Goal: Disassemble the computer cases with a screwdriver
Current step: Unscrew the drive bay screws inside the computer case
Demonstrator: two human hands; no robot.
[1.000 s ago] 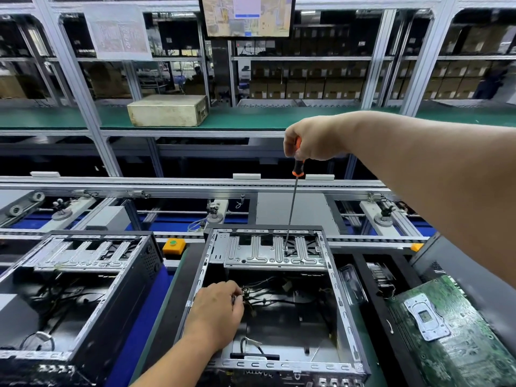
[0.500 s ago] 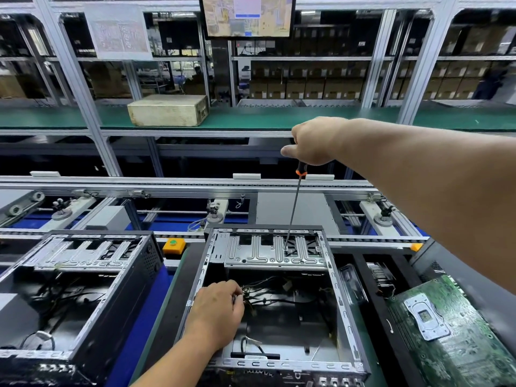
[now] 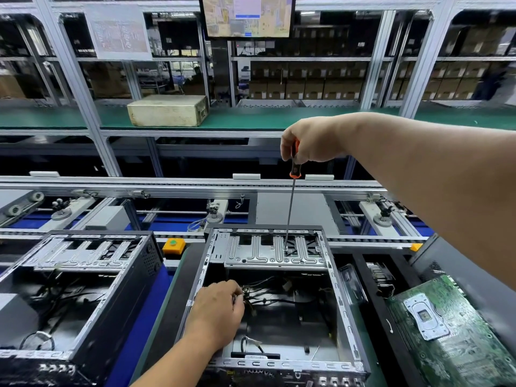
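Our right hand (image 3: 312, 141) grips the orange-and-black screwdriver (image 3: 290, 208) upright, its tip on the drive bracket (image 3: 273, 251) at the far edge of the open computer case (image 3: 342, 303). Our left hand (image 3: 217, 311) pinches loose cables (image 3: 268, 298) inside it. Since half a second ago the right hand has risen slightly, baring more of the handle; the left has stayed put.

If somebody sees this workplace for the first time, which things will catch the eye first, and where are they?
The right hand grips an orange-handled screwdriver upright at centre, its tip on the metal bracket at the far end of the open middle case. The left hand holds cables inside that case. A green motherboard lies at lower right.
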